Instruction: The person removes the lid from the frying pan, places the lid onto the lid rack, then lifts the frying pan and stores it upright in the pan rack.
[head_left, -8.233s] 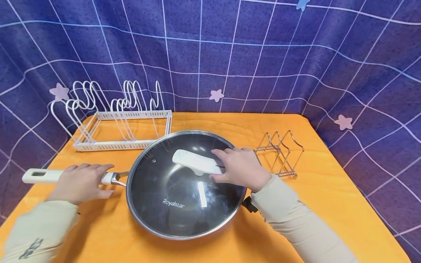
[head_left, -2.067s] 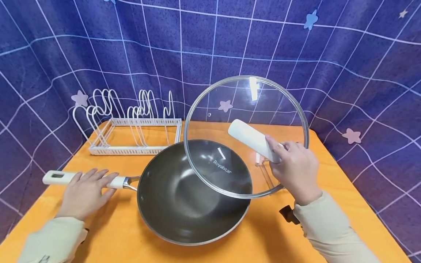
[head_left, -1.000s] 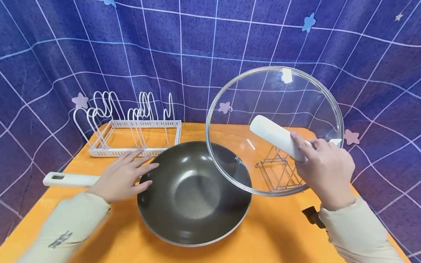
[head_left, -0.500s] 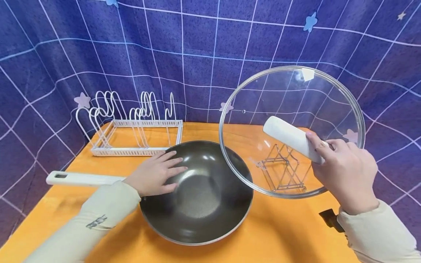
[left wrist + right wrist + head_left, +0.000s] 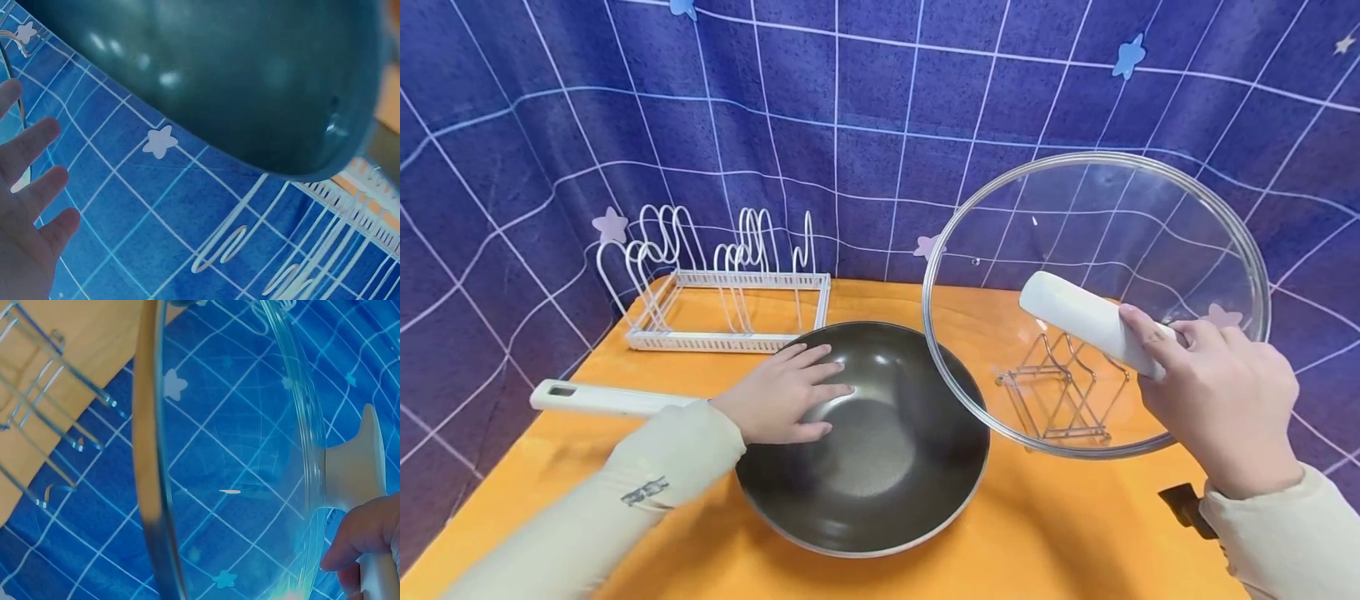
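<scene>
A dark wok (image 5: 880,467) with a long cream handle (image 5: 602,398) pointing left sits uncovered on the orange cloth. Over its left inner side my left hand (image 5: 786,396) is spread, fingers straight and holding nothing. In the left wrist view those fingers (image 5: 44,187) stand apart from the wok (image 5: 250,81). My right hand (image 5: 1221,387) grips the white handle (image 5: 1078,315) of a round glass lid (image 5: 985,208), raised and tilted to the right of the wok. The right wrist view shows the lid's metal rim (image 5: 150,456) and my right hand (image 5: 369,531) around its handle (image 5: 356,469).
A white wire rack (image 5: 730,342) stands at the back left, just behind the wok. The small metal wire rack (image 5: 1063,433) at the right shows through the lid's glass. A blue gridded curtain (image 5: 850,108) with stars hangs behind the table (image 5: 1045,517).
Earlier the lid covered the wok; my right hand has lifted it and carried it rightward. My left hand has left the wok handle and moved right over the wok.
</scene>
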`<state>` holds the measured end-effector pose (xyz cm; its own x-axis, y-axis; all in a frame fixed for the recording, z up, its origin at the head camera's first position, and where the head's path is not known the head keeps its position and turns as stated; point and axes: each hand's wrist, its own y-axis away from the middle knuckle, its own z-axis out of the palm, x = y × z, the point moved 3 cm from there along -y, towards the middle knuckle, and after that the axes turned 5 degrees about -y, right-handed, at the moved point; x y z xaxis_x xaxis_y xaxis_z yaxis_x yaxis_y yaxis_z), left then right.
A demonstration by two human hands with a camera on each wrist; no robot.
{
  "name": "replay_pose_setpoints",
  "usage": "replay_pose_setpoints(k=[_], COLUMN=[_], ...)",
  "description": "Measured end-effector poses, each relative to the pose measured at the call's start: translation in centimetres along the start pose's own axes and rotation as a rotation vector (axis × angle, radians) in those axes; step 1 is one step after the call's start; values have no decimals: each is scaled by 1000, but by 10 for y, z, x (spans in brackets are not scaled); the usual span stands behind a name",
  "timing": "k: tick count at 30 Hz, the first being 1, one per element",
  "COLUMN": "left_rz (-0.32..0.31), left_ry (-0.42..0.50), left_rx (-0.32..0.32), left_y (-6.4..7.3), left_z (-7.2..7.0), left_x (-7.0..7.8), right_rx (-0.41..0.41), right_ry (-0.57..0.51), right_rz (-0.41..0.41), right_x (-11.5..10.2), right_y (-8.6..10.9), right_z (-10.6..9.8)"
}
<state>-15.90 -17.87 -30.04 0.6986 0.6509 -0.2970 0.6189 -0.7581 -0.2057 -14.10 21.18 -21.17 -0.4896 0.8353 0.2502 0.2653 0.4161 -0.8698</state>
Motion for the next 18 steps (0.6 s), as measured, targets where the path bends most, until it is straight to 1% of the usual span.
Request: replay_pose_setpoints(k=[2, 7, 9, 15, 18], left_rz=[10, 20, 24, 41, 48], left_ry=[-5, -6, -9, -28, -8], left_rx=[-5, -47, -59, -61, -70], left_y=[-4, -17, -23, -41, -50], left_z=[-3, -6, -6, -7, -6], left_x=[0, 3, 4, 8, 11], right_rx=[18, 3, -22, -86, -97], right_ry=[-1, -6, -1, 14, 9], right_rz=[-23, -39, -34, -17, -24], right_x=[1, 5, 7, 16, 21], right_y=[-1, -5, -5, -1, 2], right_z=[-1, -5, -7, -13, -14])
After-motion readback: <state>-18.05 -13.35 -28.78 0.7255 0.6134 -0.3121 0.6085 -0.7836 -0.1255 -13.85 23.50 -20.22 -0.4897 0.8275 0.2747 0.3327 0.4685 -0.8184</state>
